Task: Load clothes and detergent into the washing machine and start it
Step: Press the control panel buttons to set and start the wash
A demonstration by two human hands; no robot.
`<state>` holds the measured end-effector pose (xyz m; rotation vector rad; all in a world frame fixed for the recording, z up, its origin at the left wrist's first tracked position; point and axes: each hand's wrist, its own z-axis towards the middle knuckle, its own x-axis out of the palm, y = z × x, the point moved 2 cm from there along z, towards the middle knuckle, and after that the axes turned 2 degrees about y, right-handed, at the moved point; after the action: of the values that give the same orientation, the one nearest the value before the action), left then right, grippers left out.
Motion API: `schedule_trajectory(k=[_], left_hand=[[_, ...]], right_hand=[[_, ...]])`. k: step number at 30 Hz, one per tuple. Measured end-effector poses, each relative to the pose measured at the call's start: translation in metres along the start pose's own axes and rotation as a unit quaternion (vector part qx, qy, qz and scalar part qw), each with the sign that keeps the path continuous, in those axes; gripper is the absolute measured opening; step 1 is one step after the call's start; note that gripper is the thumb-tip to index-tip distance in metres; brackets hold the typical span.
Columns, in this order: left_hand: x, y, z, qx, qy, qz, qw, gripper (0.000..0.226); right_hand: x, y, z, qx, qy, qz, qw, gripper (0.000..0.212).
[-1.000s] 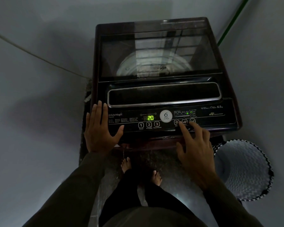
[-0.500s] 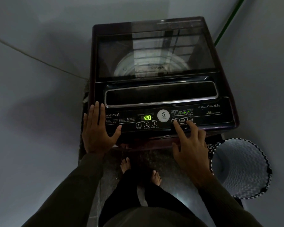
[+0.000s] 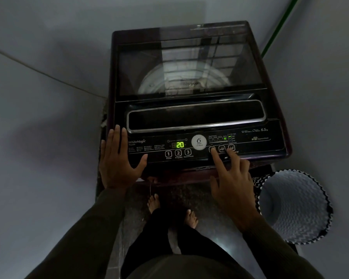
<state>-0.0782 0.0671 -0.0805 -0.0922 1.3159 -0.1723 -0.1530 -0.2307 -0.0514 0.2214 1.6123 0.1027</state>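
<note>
Washer (image 3: 191, 93) stands in a room corner, glass lid shut, drum rim dimly seen through it; contents cannot be made out past the reflections. Left hand (image 3: 117, 160) is laid flat on the panel's left end, fingers spread, nothing held. Right hand (image 3: 230, 178) is held over the panel's right side, forefinger extended onto the leftmost of three small option buttons (image 3: 212, 149), other fingers loosely curled, nothing gripped. Display (image 3: 179, 144) reads "20" in green; one green lamp is lit above the option buttons. Writing legible: "WhiteMagic" at left; buttons numbered 1 "Power", 2 "Program", 3 "Start/Pause" (image 3: 188, 152); round badge with "6"; "6.5 kg" at right; a logo on the lid too faint to read. Panel is judged rigid and glossy, its buttons flush, needing only a light fingertip press, not a grasp; lid would be lifted by the chromed handle recess (image 3: 195, 115). Start/Pause is judged the press remaining. Empty patterned basket (image 3: 294, 206) stands on the floor at right
</note>
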Motion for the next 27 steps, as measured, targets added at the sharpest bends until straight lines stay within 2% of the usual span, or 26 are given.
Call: schedule_trajectory(k=[10, 20, 27], left_hand=[[0.0, 0.0, 0.0, -0.002, 0.009, -0.001, 1.0, 0.09], [0.0, 0.0, 0.0, -0.001, 0.0, -0.003, 1.0, 0.089], [0.0, 0.001, 0.0, -0.001, 0.004, -0.002, 1.0, 0.09]], right_hand=[[0.003, 0.003, -0.001, 0.01, -0.001, 0.026, 1.0, 0.086], [0.0, -0.001, 0.001, -0.006, -0.006, -0.02, 1.0, 0.081], [-0.006, -0.002, 0.002, -0.016, 0.014, 0.001, 1.0, 0.08]])
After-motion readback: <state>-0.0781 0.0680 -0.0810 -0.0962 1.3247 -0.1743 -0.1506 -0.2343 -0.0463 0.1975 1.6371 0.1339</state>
